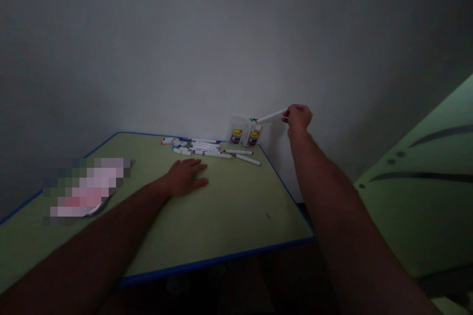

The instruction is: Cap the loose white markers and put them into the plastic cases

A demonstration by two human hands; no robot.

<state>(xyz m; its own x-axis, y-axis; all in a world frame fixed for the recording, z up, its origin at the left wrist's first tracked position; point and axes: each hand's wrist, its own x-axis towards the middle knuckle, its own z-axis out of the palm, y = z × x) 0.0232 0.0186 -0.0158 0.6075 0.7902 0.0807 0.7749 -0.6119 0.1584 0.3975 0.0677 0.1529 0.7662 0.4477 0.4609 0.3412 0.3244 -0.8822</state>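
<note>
My right hand (299, 118) pinches a white marker (272, 115), raised at a slant beside the wall. Its left end reaches the top of a clear plastic case (253, 134) with a yellow-and-red label, where a few coloured marker tips show. An open clear flap or second panel (236, 130) stands at the case's left. Flat on the tabletop, my left hand (186, 176) has its fingers spread and holds nothing. Just beyond it lies a pile of white markers (203, 146) with coloured ends. Two loose markers (248, 159) rest nearer the case.
The pale green table (236, 211) has a blue edge and stands against a grey wall (207, 49). A pixelated pinkish object (90, 184) lies at the left. A small dark mark (268, 215) is on the tabletop. To the right is a green panel (424, 197) with dark curved stripes.
</note>
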